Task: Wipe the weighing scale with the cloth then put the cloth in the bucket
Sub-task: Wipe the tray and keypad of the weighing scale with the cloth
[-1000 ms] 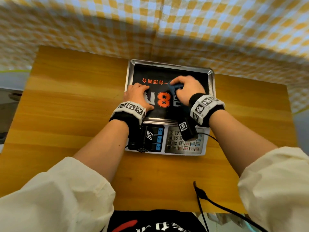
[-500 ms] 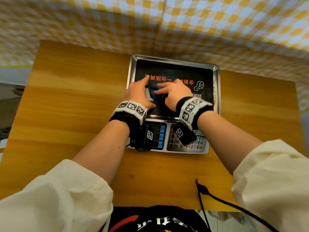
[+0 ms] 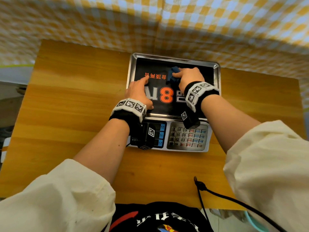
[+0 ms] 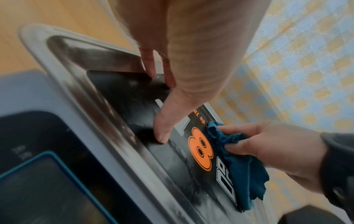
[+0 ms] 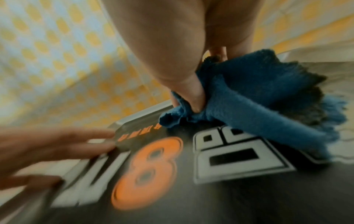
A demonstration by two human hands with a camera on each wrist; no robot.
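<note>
A weighing scale (image 3: 215,76) with a steel pan and a black printed sheet stands on the wooden table. My right hand (image 3: 187,77) grips a blue cloth (image 3: 173,75) and presses it on the sheet at the pan's far middle. The cloth (image 4: 239,163) hangs bunched from thumb and fingers (image 5: 193,94), trailing over the sheet (image 5: 258,94). My left hand (image 3: 138,91) lies flat on the pan's left side, fingers straight, thumb (image 4: 164,130) pressing the sheet. No bucket is clearly in view.
The scale's display and keypad (image 3: 187,138) face me at the pan's near edge. A black cable (image 3: 217,196) runs off the table's near right edge. A checked yellow cloth (image 3: 150,22) hangs behind the table. Bare wood (image 3: 75,97) lies left and right of the scale.
My right hand has slid the cloth from beside the left hand toward the pan's far middle. The left hand has stayed on the pan's left side, its fingers stretched further forward.
</note>
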